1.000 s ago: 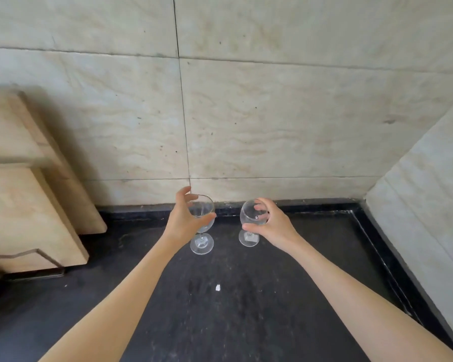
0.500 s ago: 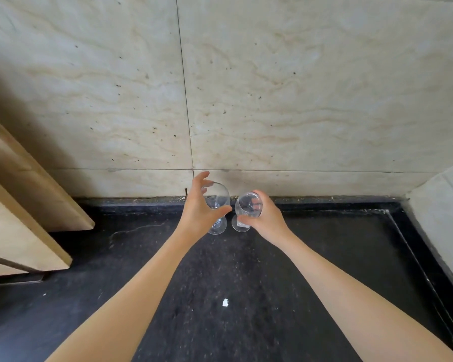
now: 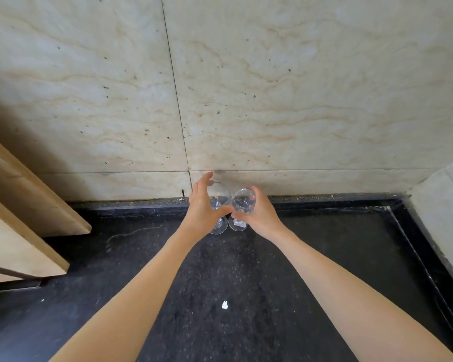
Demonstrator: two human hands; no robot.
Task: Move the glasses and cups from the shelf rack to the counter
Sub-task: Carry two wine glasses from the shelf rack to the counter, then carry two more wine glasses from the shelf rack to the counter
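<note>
With your left hand (image 3: 203, 209) and right hand (image 3: 259, 214) each curled round a clear stemmed wine glass (image 3: 221, 205) at frame centre, feet on the black speckled bench (image 3: 220, 270), loosen your fingers slowly so the bowls don't clink.

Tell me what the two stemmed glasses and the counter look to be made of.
Left glass and right glass: clear glass by the look, smooth and glossy; the wall and counter show through them. Counter: dark speckled stone, probably polished granite, faintly shiny.

No readable text or labels anywhere.
</note>
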